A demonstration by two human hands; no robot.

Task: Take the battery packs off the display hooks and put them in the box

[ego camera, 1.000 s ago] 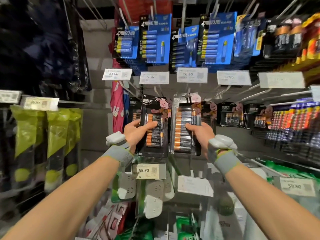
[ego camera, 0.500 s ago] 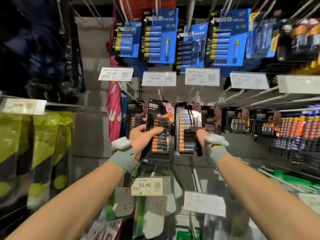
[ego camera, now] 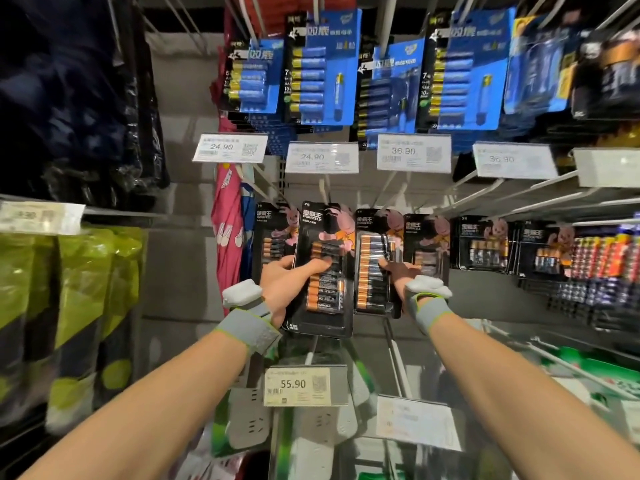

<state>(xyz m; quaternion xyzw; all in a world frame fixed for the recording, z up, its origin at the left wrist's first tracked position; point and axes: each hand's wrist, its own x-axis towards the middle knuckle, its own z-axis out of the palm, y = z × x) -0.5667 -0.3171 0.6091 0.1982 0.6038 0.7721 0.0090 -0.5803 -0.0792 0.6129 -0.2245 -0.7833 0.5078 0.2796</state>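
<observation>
A black Duracell battery pack (ego camera: 323,306) is gripped by the left hand (ego camera: 282,285), with the thumb laid across its front and the fingers curled behind its left edge. A second battery pack (ego camera: 372,271) is held by the right hand (ego camera: 398,271), thumb pressed on the batteries, fingers hidden behind the card. The 2 packs are held side by side, almost touching, just below the display hooks (ego camera: 327,192) at 12 o'clock (whether either card still hangs on its hook cannot be told). Grey wristbands (ego camera: 251,329) are worn on both wrists. More black packs (ego camera: 485,244) are hung at 3 o'clock of the hands. Blue packs (ego camera: 322,67) are hung at 12 o'clock above a row of price tags (ego camera: 320,157), and a 55.90 price tag (ego camera: 304,386) is seen at 6 o'clock.
</observation>
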